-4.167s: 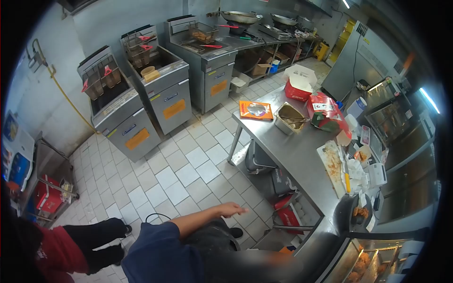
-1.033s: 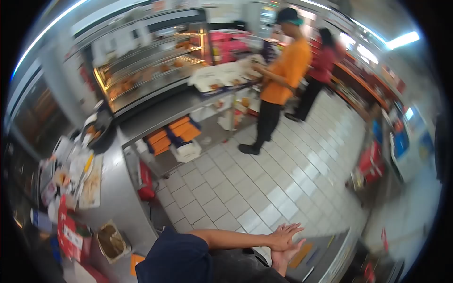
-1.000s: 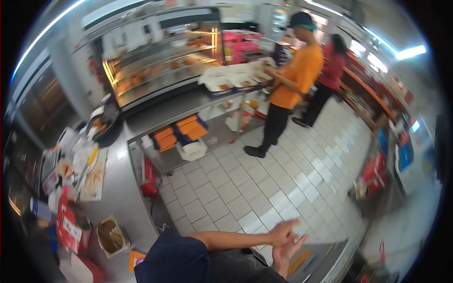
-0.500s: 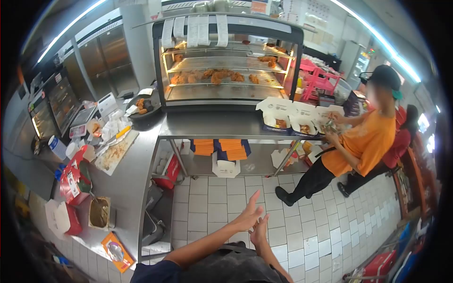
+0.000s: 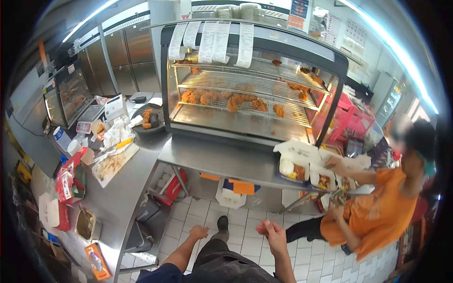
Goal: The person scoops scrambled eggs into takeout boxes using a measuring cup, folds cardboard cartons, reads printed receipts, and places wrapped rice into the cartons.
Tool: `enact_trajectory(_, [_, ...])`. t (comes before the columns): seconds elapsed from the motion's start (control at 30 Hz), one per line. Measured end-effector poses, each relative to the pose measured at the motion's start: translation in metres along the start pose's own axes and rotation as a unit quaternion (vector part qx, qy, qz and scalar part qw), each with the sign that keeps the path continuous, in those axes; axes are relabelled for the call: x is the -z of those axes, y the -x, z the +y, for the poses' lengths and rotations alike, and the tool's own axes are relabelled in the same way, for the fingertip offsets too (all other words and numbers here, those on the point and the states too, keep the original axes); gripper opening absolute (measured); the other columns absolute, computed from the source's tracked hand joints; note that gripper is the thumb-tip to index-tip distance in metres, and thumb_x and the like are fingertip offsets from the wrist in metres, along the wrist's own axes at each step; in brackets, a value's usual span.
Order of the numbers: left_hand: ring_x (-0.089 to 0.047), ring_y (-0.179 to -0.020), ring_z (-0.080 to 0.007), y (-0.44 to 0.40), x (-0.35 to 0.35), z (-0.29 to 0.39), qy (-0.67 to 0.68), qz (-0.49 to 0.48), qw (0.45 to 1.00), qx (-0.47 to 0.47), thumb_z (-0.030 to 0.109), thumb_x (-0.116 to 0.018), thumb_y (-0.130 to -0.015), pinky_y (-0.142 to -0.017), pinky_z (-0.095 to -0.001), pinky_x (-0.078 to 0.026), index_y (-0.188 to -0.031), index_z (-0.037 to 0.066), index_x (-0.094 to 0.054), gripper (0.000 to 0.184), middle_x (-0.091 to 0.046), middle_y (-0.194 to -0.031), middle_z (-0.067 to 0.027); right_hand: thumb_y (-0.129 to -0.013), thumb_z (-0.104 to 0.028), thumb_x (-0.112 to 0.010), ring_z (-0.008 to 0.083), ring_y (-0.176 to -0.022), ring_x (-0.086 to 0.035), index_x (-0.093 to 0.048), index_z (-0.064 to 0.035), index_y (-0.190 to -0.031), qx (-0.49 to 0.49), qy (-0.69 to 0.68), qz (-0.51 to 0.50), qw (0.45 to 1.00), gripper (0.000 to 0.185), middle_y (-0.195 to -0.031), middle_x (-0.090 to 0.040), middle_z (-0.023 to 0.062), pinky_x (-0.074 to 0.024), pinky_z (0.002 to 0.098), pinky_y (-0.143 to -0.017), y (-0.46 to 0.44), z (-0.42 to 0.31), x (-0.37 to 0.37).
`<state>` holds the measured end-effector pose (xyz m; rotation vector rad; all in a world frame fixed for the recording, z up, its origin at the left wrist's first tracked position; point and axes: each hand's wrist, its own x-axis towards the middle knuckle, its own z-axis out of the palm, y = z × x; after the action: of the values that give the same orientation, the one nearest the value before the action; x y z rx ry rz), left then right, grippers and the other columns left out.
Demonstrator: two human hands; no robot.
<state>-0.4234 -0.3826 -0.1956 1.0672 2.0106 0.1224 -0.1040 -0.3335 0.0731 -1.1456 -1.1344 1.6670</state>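
Note:
My left hand hangs low in the middle of the view, over the tiled floor, its fingers curled in and nothing visible in them. Palm up and fingers loosely bent, my right hand is a little to its right, also with nothing seen in it. The two hands are apart. Ahead of them is the steel counter, and above it a lit glass display case with fried pieces on its racks. Open food boxes stand at the counter's right end.
A co-worker in orange reaches over the boxes at the right. The left worktable bears a cutting board with a yellow-handled knife, a metal tub, red boxes and an orange packet. A black pan is in the corner.
My hands, close together before, have moved apart. The view has turned from the fryers to the display case, which now looks nearer. The co-worker in orange appears larger and further right.

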Motion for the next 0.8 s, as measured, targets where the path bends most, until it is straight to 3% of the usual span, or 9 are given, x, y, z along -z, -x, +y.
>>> enact_trajectory(0.13, [-0.066,-0.096,-0.0317,-0.086,-0.043,-0.053,-0.062,0.042,0.997,-0.015,0.058,-0.059,-0.078,-0.087,-0.0380,-0.051,-0.086,0.011,-0.075,0.050,-0.070,-0.099,-0.0152,-0.095,-0.028,-0.059,0.0179,-0.076,-0.066,-0.064,0.0021,-0.098,-0.048,0.040,0.059,0.996,0.031,-0.081,-0.068,0.0104,-0.0535,0.0293,-0.072,-0.068,-0.005,0.003])
enact_trajectory(0.23, [-0.066,-0.097,-0.0285,-0.105,-0.033,-0.043,-0.034,0.266,0.958,0.096,0.048,-0.070,-0.071,-0.083,-0.0396,-0.052,-0.094,0.004,-0.072,0.050,-0.067,-0.106,-0.0189,-0.093,-0.020,-0.061,0.0169,-0.077,-0.066,-0.063,0.0024,-0.099,-0.029,0.048,0.052,0.997,0.023,-0.084,-0.068,0.0106,-0.0541,0.0297,-0.072,-0.132,-0.034,-0.011])
enact_trajectory(0.3, [-0.062,-0.108,-0.0279,-0.141,0.021,-0.026,0.050,-0.066,0.981,0.173,0.040,-0.080,-0.061,-0.091,-0.0386,-0.050,-0.111,-0.005,-0.064,0.069,-0.064,-0.115,-0.0203,-0.092,-0.014,-0.063,0.0156,-0.079,-0.065,-0.061,0.0036,-0.104,0.019,0.064,0.010,0.998,0.021,-0.087,-0.067,0.0106,-0.0534,0.0288,-0.076,-0.178,-0.061,-0.025])
enact_trajectory(0.33, [-0.062,-0.108,-0.0279,-0.160,0.040,-0.013,0.052,-0.067,0.981,0.175,0.040,-0.080,-0.061,-0.091,-0.0386,-0.050,-0.111,-0.005,-0.064,0.069,-0.064,-0.115,-0.0203,-0.092,-0.014,-0.063,0.0156,-0.079,-0.065,-0.061,0.0036,-0.104,0.017,0.065,0.008,0.998,0.021,-0.087,-0.067,0.0106,-0.0534,0.0288,-0.076,-0.198,-0.082,-0.035])
enact_trajectory(0.4, [-0.058,-0.115,-0.0276,-0.187,0.072,0.014,-0.203,-0.168,0.960,-0.094,0.034,-0.083,-0.059,-0.097,-0.0359,-0.046,-0.120,-0.011,-0.055,0.080,-0.061,-0.120,-0.0220,-0.092,-0.015,-0.063,0.0148,-0.081,-0.065,-0.060,0.0044,-0.105,0.089,0.161,-0.052,0.982,0.023,-0.087,-0.067,0.0102,-0.0521,0.0272,-0.078,-0.232,-0.123,-0.061])
enact_trajectory(0.47, [-0.059,-0.113,-0.0294,-0.197,0.092,0.036,0.053,0.032,0.998,0.026,0.035,-0.082,-0.061,-0.097,-0.0369,-0.046,-0.130,-0.010,-0.045,0.090,-0.063,-0.115,-0.0239,-0.090,-0.014,-0.065,0.0113,-0.081,-0.064,-0.061,0.0009,-0.111,0.152,0.198,-0.113,0.962,0.026,-0.089,-0.068,0.0072,-0.0518,0.0254,-0.078,-0.271,-0.147,-0.082])
enact_trajectory(0.53, [-0.059,-0.112,-0.0319,-0.175,0.123,0.076,0.127,0.127,0.982,-0.064,0.036,-0.082,-0.061,-0.095,-0.0366,-0.047,-0.132,-0.010,-0.042,0.094,-0.063,-0.111,-0.0261,-0.089,-0.014,-0.066,0.0143,-0.091,-0.064,-0.059,-0.0027,-0.117,0.234,0.232,-0.166,0.929,0.032,-0.107,-0.066,0.0111,-0.0524,0.0272,-0.076,-0.294,-0.192,-0.122])
enact_trajectory(0.67, [-0.058,-0.114,-0.0338,-0.184,0.135,0.083,0.230,0.085,0.969,-0.013,0.040,-0.084,-0.059,-0.095,-0.0365,-0.047,-0.134,-0.009,-0.038,0.100,-0.062,-0.112,-0.0282,-0.086,-0.016,-0.068,0.0258,-0.112,-0.057,-0.051,-0.0082,-0.131,0.410,0.244,-0.179,0.861,0.049,-0.149,-0.026,0.0190,-0.0528,0.0303,-0.076,-0.343,-0.255,-0.202])
enact_trajectory(0.8, [-0.064,-0.100,-0.0349,-0.195,0.037,0.000,0.350,0.134,0.917,0.137,0.043,-0.083,-0.064,-0.088,-0.0386,-0.050,-0.128,-0.011,-0.045,0.092,-0.066,-0.103,-0.0249,-0.085,-0.015,-0.069,0.0221,-0.104,-0.058,-0.049,-0.0085,-0.132,0.474,0.236,-0.097,0.843,0.052,-0.144,-0.030,0.0190,-0.0521,0.0279,-0.074,-0.372,-0.295,-0.266])
